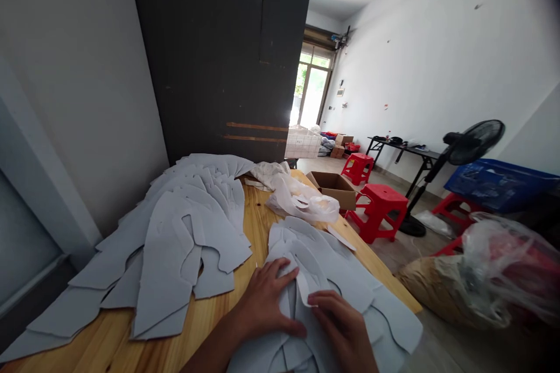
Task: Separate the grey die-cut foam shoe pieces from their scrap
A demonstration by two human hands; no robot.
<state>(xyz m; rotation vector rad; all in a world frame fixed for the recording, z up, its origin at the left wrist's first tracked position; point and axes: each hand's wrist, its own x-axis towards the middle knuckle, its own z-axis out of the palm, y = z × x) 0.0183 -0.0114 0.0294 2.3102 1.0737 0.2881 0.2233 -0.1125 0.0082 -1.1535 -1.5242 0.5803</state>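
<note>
Pale grey-white cut sheet pieces with curved edges lie in an overlapping stack (356,280) on the wooden table (210,317). My left hand (269,303) rests on this stack with fingers and thumb spread. Close beside it, my right hand (339,323) pinches the lower end of a narrow white curved strip (303,290) between thumb and fingers. The strip lies over the stack, its upper end near my left fingertips. To the left, a larger pile (168,250) of similar pieces is fanned out, untouched by either hand.
A clear plastic bag (301,198) and a crumpled cloth (271,173) lie at the table's far end. Beyond are an open cardboard box (335,189), red stools (380,210) and a black fan (472,143). Bagged goods (490,268) stand right of the table; a dark panel (219,52) rises behind.
</note>
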